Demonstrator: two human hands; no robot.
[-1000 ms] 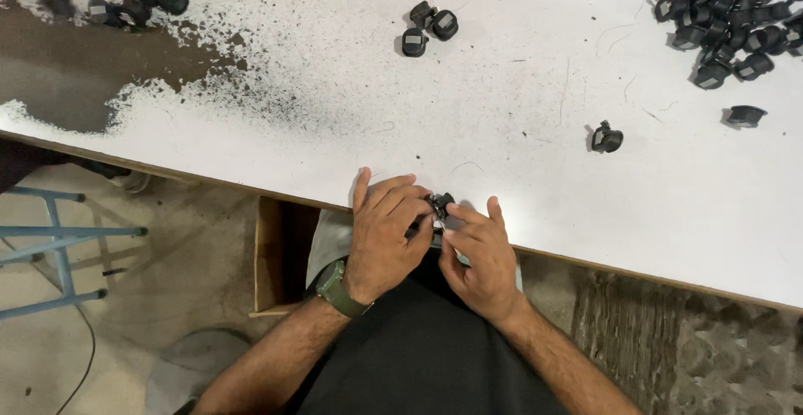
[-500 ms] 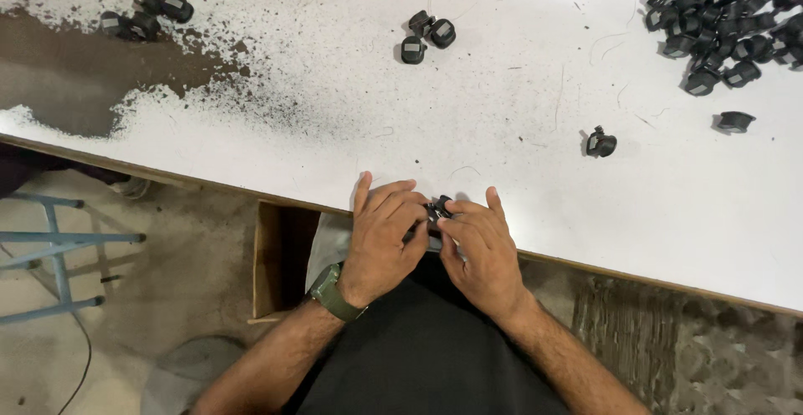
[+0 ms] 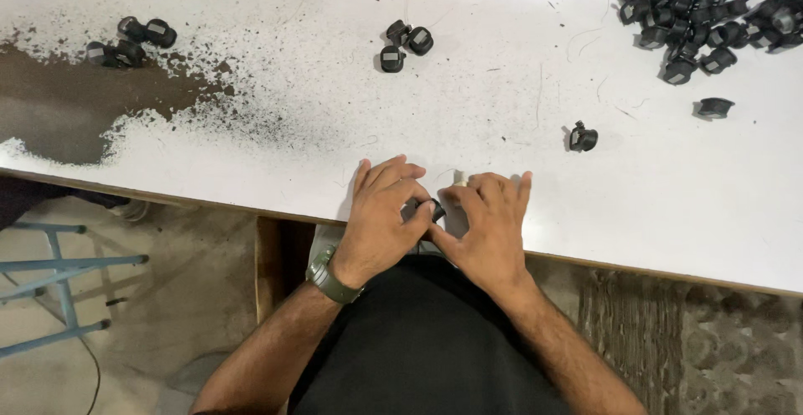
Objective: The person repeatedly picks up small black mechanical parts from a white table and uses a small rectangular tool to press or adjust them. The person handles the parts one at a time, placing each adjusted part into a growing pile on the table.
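Your left hand and right hand pinch a small black part between their fingertips at the table's near edge; a slip could drop it off.

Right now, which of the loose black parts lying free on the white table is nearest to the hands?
The single black part lying alone, up and to the right of the right hand. The pile and the other clusters lie farther back on the table.
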